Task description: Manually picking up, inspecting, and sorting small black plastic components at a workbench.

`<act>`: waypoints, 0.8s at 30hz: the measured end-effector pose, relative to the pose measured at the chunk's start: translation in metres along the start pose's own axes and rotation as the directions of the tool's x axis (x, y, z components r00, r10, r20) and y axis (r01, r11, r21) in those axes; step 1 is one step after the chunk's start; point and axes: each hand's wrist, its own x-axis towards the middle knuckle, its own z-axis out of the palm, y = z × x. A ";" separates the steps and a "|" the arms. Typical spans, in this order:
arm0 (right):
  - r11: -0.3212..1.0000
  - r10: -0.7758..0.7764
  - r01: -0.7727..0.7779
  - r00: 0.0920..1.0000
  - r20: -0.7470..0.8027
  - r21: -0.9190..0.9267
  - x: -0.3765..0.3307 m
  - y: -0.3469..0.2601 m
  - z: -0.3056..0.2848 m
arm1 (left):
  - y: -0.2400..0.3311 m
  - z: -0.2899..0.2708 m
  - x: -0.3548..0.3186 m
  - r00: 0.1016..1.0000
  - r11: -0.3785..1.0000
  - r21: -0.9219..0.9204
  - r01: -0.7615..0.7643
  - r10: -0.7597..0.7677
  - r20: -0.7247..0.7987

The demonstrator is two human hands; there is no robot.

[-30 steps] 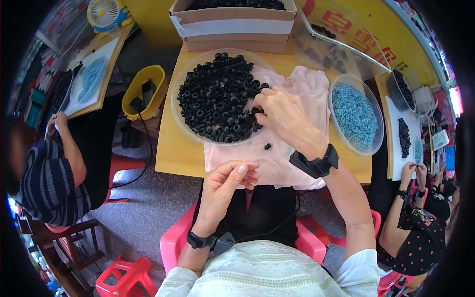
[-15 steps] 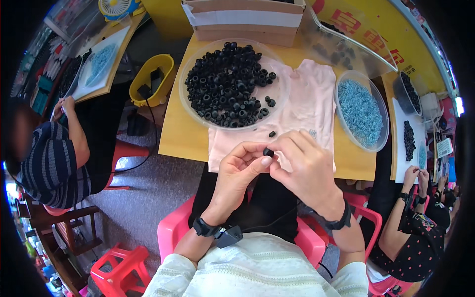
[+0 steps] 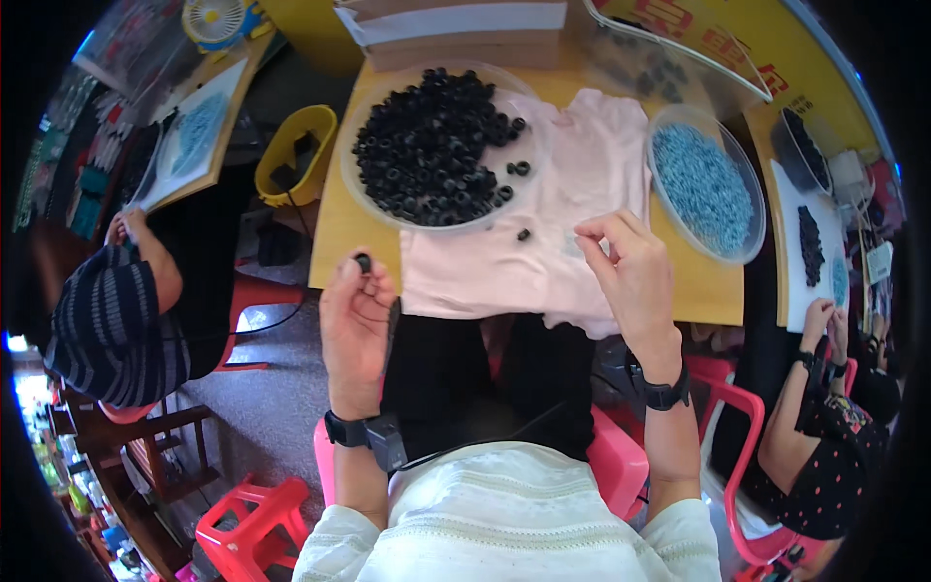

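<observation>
My left hand [image 3: 355,325] pinches a small black ring [image 3: 364,262] at the near left corner of the yellow table [image 3: 335,238]. My right hand [image 3: 626,272] hovers over the pink cloth [image 3: 543,252] with thumb and forefinger pinched together; whether anything is between them I cannot tell. A clear round dish [image 3: 361,184] heaped with black rings [image 3: 427,145] stands at the far left of the table. A few loose black rings [image 3: 524,234] lie on the cloth. A second clear dish [image 3: 752,238] filled with small blue rings [image 3: 703,189] stands to the right.
Cardboard boxes [image 3: 456,29] and a clear plastic bag [image 3: 659,58] line the table's far side. A person in a striped top [image 3: 107,320] sits on the left, another in a dotted top [image 3: 834,436] on the right. A yellow bin [image 3: 291,155] and red stools [image 3: 252,529] stand on the floor.
My hands were joined at the cloth's near edge around a black ring; they have parted, the left moving left with the ring, the right moving up and right over the cloth.
</observation>
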 end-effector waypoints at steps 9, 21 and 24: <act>1.000 0.020 -0.020 0.999 0.028 -0.003 -0.021 0.010 0.004 | -0.038 0.040 -0.020 0.918 0.945 0.251 0.210 -0.279 0.282; 0.990 -0.122 0.125 0.991 0.054 -0.064 -0.007 0.011 0.010 | -0.041 0.033 -0.015 0.928 0.948 0.202 0.246 -0.290 0.232; 0.996 -0.055 0.052 0.998 0.039 0.070 -0.005 0.006 0.001 | -0.046 0.040 -0.021 0.910 0.934 0.212 0.288 -0.336 0.243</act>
